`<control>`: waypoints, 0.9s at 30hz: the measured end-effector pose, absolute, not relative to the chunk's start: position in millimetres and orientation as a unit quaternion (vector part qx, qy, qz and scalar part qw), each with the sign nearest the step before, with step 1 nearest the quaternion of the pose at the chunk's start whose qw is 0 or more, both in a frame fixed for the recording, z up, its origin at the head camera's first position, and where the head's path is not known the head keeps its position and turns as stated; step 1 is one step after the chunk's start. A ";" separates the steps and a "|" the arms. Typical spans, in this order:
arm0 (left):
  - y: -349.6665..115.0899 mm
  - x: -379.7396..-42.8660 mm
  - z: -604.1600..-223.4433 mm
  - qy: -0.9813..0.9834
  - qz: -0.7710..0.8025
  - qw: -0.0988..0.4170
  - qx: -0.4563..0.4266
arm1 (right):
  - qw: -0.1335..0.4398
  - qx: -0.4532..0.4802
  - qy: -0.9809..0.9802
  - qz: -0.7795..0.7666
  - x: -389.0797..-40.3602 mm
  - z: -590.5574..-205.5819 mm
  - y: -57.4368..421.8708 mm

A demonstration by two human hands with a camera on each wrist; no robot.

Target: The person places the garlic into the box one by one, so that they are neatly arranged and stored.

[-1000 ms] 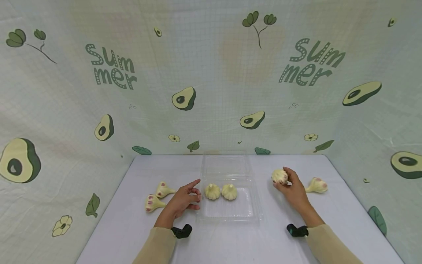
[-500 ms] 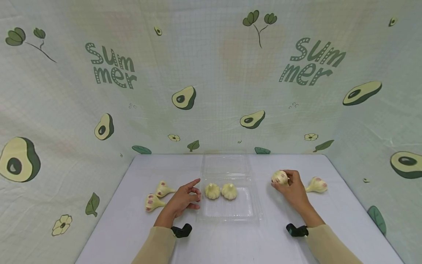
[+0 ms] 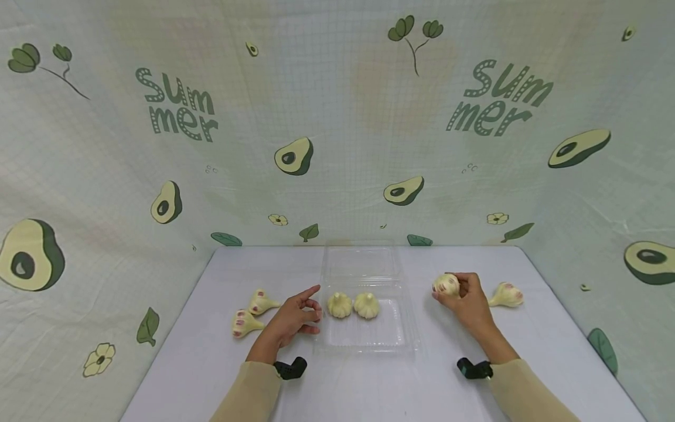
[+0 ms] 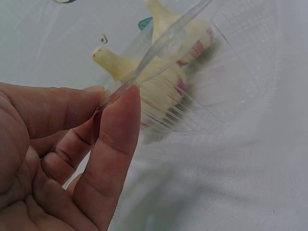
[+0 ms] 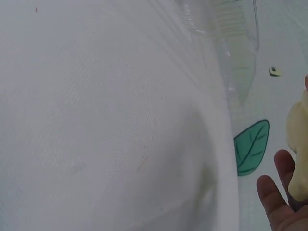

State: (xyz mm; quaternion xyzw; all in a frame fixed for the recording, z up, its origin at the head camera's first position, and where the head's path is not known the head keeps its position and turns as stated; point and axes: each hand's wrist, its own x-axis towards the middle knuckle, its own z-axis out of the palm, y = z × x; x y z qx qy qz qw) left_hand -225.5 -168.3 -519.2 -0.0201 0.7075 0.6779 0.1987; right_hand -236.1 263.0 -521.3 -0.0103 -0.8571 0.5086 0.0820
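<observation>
At its left rim, a clear plastic clamshell container is pinched between the thumb and finger of my left hand; the left wrist view shows the pinch up close. Two garlic bulbs, one on the left and one on the right, sit side by side in its base, stems up. To the right of the container, my right hand holds another garlic bulb with purple streaks above the table. That bulb is cut off by the edge in the right wrist view.
Two garlic bulbs, one behind and one nearer, lie left of my left hand. Another bulb lies beyond my right hand. The container's lid is folded back toward the printed cloth behind the white table.
My right hand has turned the held garlic bulb a little and shifted it slightly left. The left hand and the container have stayed in place.
</observation>
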 end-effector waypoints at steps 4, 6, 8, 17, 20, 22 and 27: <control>-168.4 -225.4 -519.4 0.707 0.679 0.199 -0.019 | 0.067 -0.024 -0.856 0.511 -234.9 -520.4 262.9; -168.3 -225.4 -519.2 0.706 0.679 0.199 -0.020 | 0.059 -0.027 -0.854 0.515 -234.2 -520.1 262.6; -168.2 -225.5 -519.2 0.706 0.679 0.199 -0.022 | 0.057 -0.029 -0.855 0.515 -233.8 -520.1 262.3; -168.0 -225.1 -519.5 0.706 0.679 0.199 -0.026 | 0.067 -0.016 -0.873 0.482 -233.4 -519.2 263.8; -168.1 -224.8 -519.5 0.705 0.680 0.198 -0.025 | 0.059 -0.013 -0.874 0.482 -232.9 -517.4 263.6; -168.0 -224.4 -519.3 0.705 0.681 0.198 -0.024 | 0.057 -0.005 -0.871 0.489 -232.4 -516.3 263.3; -168.2 -224.5 -519.5 0.703 0.682 0.199 -0.024 | 0.067 0.029 -0.868 0.492 -230.6 -513.8 261.2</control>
